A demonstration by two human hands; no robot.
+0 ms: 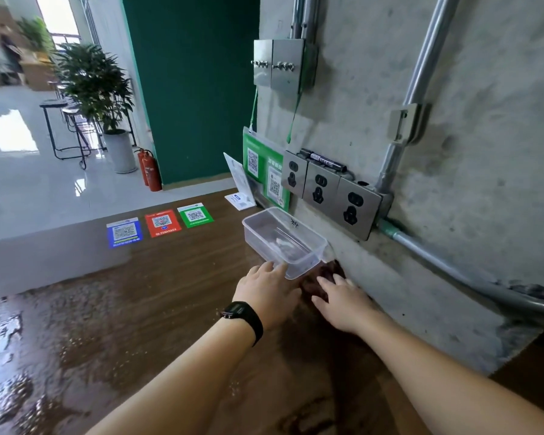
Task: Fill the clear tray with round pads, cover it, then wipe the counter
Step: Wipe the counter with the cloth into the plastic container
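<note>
The clear tray (308, 257) stands on the wooden counter (176, 277), close against the concrete wall, and looks empty apart from glare. My left hand (266, 291), with a black wristband, lies flat with its fingertips touching the tray's near left corner. My right hand (343, 301) reaches in beside it with fingers spread, just short of the tray's near right corner. Its fingertips are over a dark brown patch (325, 273) at the foot of the wall; I cannot tell what that is. No round pads or lid are clearly visible.
Three steel wall sockets (324, 186) are mounted just above the tray, with conduit pipes (421, 243) running along the wall. Blue, red and green QR cards (162, 222) lie farther along the counter, and a green QR sign (266, 171) leans on the wall. The near left counter is wet.
</note>
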